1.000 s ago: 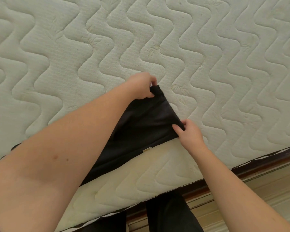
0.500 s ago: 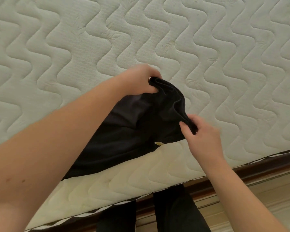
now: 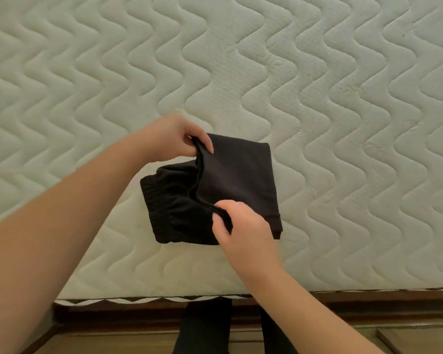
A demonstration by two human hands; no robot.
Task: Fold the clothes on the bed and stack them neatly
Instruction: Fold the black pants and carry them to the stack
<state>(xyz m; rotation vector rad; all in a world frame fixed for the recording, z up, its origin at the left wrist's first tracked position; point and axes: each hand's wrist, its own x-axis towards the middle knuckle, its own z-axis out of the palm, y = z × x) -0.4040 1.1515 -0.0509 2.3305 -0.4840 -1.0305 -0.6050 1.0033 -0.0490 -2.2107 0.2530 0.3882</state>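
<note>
A black garment (image 3: 238,180) lies folded into a small bundle on the white quilted mattress (image 3: 317,98), near its front edge. A ribbed elastic band shows on its left lower part. My left hand (image 3: 174,136) pinches the far corner of the top fold between thumb and fingers. My right hand (image 3: 241,226) pinches the near corner of the same fold. The top layer lies over the right half of the bundle.
The mattress front edge (image 3: 164,298) sits over a dark wooden bed frame (image 3: 368,302). My legs in dark trousers (image 3: 205,328) stand on a wooden floor right in front of the bed. No other clothes are in view.
Both hands carried the garment's end over and to the left, doubling the cloth onto itself. The long dark piece is now a compact bundle, and the view has shifted toward the bed's front edge.
</note>
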